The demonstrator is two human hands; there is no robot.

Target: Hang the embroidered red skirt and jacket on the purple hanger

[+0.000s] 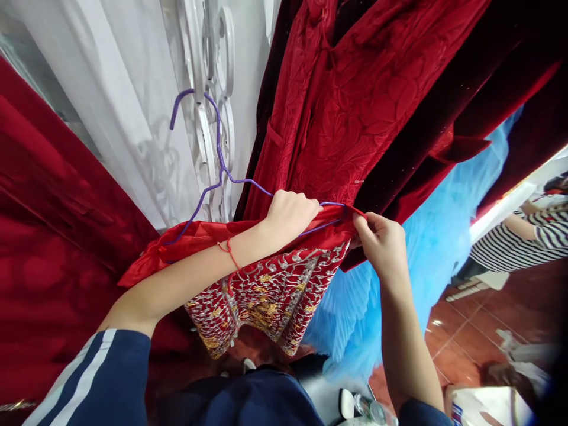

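Observation:
A purple wire hanger (220,155) hangs by its hook from a white scrollwork rack. Spread along its lower part is a red garment (270,296) with silver and gold embroidery and a plain, shiny red upper edge. My left hand (293,214) is closed in a fist over the hanger's right shoulder wire, with red cloth just under it. At the hanger's right end, my right hand (380,239) pinches the garment's red edge between thumb and fingers. The fingertips of my left hand are hidden behind the hand itself.
Red patterned dresses (355,118) hang behind and to the right, beside a light blue pleated gown (355,307). Red cloth (57,236) covers the left side. A person in a striped top (510,245) is at far right. A white box (488,405) stands at bottom right.

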